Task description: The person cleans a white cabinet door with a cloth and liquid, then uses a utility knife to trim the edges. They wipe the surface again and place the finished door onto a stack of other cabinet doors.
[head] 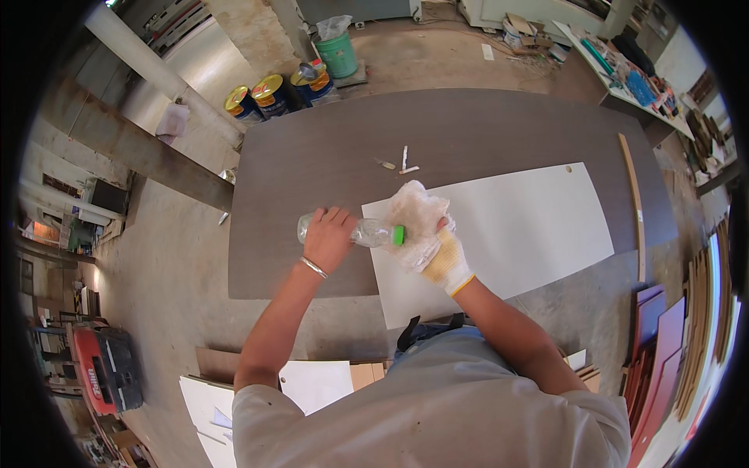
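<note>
My left hand (pixel 330 237), bare and with a silver bangle at the wrist, grips a clear plastic bottle (pixel 372 233) lying sideways in the air. The bottle's green cap points at a crumpled, stained white cloth (pixel 416 216). My right hand (pixel 447 257), in a white and yellow knitted glove, holds that cloth. Below both hands lie a dark brown board (pixel 292 158) and a white panel (pixel 515 222) with a round hole near its far right corner. Beyond the cloth, two short white marker-like sticks (pixel 405 157) and a small translucent piece (pixel 385 164) rest on the brown board.
A narrow wooden strip (pixel 633 205) lies at the board's right. Several paint cans (pixel 269 93) and a green bucket (pixel 338 54) stand beyond its far left edge. A steel post (pixel 146 146) is at left. Stacked panels (pixel 655 345) stand at right; white boards (pixel 319 383) lie behind me.
</note>
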Tool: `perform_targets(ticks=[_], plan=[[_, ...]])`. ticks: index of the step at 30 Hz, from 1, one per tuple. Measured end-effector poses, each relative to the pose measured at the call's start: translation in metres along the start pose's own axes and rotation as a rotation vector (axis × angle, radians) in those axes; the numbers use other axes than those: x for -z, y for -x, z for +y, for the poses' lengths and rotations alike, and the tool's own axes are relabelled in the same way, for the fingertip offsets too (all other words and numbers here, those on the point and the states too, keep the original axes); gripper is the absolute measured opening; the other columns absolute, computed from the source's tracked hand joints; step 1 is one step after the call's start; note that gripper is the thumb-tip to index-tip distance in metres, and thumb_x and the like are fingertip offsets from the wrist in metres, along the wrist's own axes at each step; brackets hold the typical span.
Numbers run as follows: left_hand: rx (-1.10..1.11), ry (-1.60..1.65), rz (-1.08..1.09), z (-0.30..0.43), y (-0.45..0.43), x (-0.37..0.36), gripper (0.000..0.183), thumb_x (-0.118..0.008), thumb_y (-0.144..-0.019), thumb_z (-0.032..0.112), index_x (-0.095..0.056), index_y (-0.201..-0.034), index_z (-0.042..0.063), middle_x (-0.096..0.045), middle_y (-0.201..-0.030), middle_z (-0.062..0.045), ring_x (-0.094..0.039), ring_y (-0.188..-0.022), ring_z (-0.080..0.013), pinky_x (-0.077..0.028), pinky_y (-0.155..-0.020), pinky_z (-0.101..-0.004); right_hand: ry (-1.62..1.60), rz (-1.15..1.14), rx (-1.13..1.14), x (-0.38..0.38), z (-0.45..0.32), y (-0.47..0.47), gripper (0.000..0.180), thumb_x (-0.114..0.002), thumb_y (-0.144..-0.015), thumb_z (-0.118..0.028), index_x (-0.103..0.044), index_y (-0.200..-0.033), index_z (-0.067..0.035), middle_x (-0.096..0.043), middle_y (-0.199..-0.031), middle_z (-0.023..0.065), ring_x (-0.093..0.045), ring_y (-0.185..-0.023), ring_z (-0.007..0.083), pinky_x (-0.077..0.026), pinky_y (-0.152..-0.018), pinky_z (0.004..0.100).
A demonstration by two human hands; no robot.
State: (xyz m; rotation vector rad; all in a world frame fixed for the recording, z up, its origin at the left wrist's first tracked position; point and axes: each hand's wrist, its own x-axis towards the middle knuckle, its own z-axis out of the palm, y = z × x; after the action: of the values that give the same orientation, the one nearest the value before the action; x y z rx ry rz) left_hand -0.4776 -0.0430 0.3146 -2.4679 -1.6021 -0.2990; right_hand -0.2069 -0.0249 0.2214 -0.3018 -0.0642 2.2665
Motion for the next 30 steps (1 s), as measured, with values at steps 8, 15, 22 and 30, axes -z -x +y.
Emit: perform_targets(ticks=[8,15,22,30], plan=[[1.002,0.505,0.341,-0.047,0.145,-0.226,0.065,-0.089,-0.067,0.006,-0.066,-0.127,0.010,-0.067,-0.129,-0.011,-0.062,-0.115,-0.0335,-0.045,-0.104,-0.0476,0.000,0.283,-0.089,0.033,0.009,0.031,0.064,-0.046,-0.107,-0.059,-0.043,-0.155,-0.017,-0.052,-0.156,0.0098,-0.051,-0.141,0.0368,-0.041,-0.119,0.0587],[1.290,0.908,0.577,-0.053,0.164,-0.273,0.075,-0.088,-0.077,0.007,-0.053,-0.143,0.002,-0.060,-0.145,-0.015,-0.056,-0.133,-0.0299,-0.043,-0.114,-0.0460,0.145,0.379,0.113,0.123,-0.070,0.087,0.050,-0.048,-0.106,-0.046,-0.047,-0.150,-0.021,-0.054,-0.152,0.0089,-0.053,-0.139,0.0363,-0.046,-0.114,0.0592],[1.284,0.095,0.287,0.081,0.145,-0.263,0.074,-0.075,-0.084,0.005,-0.042,-0.150,-0.002,-0.046,-0.155,-0.025,-0.042,-0.144,-0.0456,-0.036,-0.119,-0.0528,0.212,0.519,0.344,0.161,-0.193,0.073,0.050,-0.053,-0.102,-0.034,-0.047,-0.151,-0.023,-0.055,-0.151,0.0084,-0.055,-0.137,0.0350,-0.047,-0.113,0.0560],[0.633,0.417,-0.298,0.334,0.008,-0.278,0.072,-0.062,-0.088,0.021,-0.044,-0.157,0.015,-0.028,-0.171,-0.015,-0.028,-0.157,-0.0370,-0.023,-0.125,-0.0629,2.011,0.748,0.349,0.195,-0.314,-0.057,0.038,-0.056,-0.103,-0.022,-0.059,-0.142,-0.023,-0.064,-0.125,0.0017,-0.063,-0.113,0.0170,-0.054,-0.095,0.0404]])
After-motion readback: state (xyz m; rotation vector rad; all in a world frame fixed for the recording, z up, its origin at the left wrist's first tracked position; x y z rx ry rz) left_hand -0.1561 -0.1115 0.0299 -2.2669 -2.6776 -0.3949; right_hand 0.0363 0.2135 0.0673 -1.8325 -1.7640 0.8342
